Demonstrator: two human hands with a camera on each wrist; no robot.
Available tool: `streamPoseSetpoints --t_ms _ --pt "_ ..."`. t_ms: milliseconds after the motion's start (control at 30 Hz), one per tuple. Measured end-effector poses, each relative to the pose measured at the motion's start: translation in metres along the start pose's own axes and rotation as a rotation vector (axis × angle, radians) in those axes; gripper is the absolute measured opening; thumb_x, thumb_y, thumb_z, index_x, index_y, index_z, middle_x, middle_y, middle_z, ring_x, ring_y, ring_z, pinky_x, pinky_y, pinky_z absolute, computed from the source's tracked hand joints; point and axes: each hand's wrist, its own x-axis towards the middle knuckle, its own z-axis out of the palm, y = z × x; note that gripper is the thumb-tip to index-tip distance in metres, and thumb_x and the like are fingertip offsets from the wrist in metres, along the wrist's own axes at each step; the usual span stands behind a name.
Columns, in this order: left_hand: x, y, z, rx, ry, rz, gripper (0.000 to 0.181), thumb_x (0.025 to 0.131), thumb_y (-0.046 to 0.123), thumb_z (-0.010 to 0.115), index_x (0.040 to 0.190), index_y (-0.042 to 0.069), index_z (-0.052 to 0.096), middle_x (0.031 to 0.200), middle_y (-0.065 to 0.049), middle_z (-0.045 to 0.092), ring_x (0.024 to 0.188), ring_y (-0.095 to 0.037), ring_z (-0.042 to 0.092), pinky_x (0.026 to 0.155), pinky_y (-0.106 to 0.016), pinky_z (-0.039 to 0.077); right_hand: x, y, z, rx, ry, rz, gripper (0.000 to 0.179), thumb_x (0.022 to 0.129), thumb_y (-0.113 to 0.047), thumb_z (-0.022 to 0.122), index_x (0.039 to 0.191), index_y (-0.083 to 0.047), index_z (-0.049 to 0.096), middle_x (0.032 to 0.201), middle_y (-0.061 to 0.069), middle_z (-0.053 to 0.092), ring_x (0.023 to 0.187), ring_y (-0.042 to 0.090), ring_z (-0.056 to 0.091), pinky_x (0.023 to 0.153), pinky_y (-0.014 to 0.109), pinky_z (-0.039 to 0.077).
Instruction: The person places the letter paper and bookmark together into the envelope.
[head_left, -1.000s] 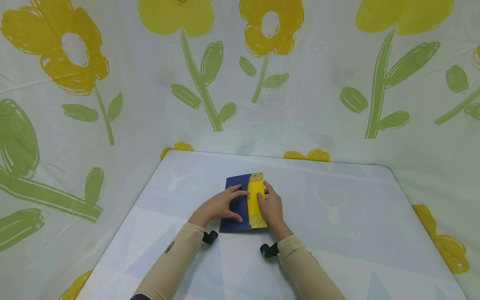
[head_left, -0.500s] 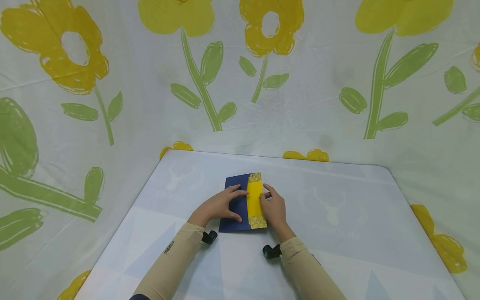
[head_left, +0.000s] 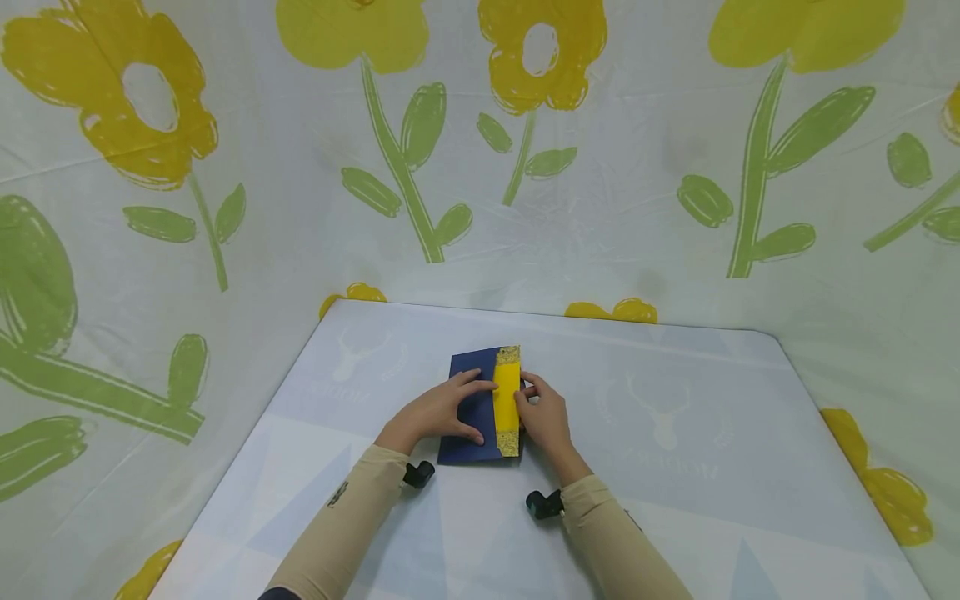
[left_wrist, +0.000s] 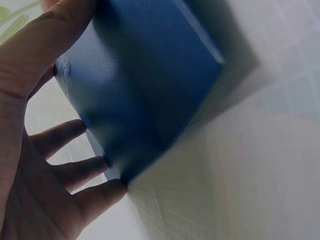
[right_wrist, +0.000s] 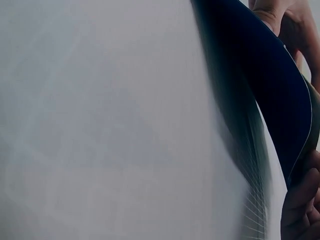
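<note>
On the table lies a dark blue card (head_left: 471, 452) with a yellow band (head_left: 506, 398) along its right side, speckled gold at both ends. My left hand (head_left: 437, 410) rests on the blue part with thumb and fingers spread, the index tip at the band's left edge. At the right edge my right hand (head_left: 546, 418) pinches the card, thumb on top; its other fingers are partly hidden. In the right wrist view the blue card (right_wrist: 277, 85) bends upward off the table, with curled fingers (right_wrist: 302, 200) at its edge. The left wrist view shows spread fingers along one card edge.
A pale table (head_left: 675, 517) with faint deer-head prints surrounds the card. Behind it and at the sides hangs a white cloth (head_left: 615, 233) with yellow flowers and green leaves. A small black camera (head_left: 543, 504) sits at the right wrist, another camera (head_left: 419, 474) at the left.
My right hand slid slightly right, then came back to the edge. The yellow band looks narrower now, its right edge drawn leftward. My left hand has stayed in place.
</note>
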Motion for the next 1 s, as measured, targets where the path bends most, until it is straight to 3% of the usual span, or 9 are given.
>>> streamPoseSetpoints --t_ms 400,767,1000 --pt "0.0005 -0.0004 -0.0002 -0.011 -0.001 0.001 0.09 0.075 0.053 0.087 0.153 0.039 0.044 0.167 -0.009 0.024 0.149 -0.038 0.03 0.113 -0.06 0.036 0.0026 -0.001 0.0033 -0.037 -0.074 0.002 0.044 0.1 -0.02 0.067 0.142 -0.013 0.06 0.1 0.006 0.069 0.055 0.015 0.057 0.052 0.028 0.052" --pt "0.001 -0.0014 0.0019 -0.015 0.002 0.002 0.091 0.074 0.052 0.088 0.153 0.038 0.044 0.167 -0.01 0.025 0.149 -0.038 0.031 0.113 -0.059 0.037 -0.0021 0.0001 0.0009 0.066 -0.074 -0.013 0.038 0.103 -0.014 0.062 0.141 -0.01 0.06 0.106 0.009 0.068 0.054 0.016 0.061 0.05 0.029 0.055" --pt "0.0009 -0.0024 0.0017 -0.018 0.002 0.007 0.091 0.075 0.052 0.088 0.153 0.038 0.044 0.167 -0.01 0.024 0.149 -0.038 0.03 0.113 -0.059 0.037 -0.0021 -0.0024 0.0014 0.031 -0.081 -0.024 0.034 0.102 -0.012 0.062 0.136 -0.009 0.065 0.102 0.009 0.068 0.053 0.014 0.06 0.052 0.027 0.055"
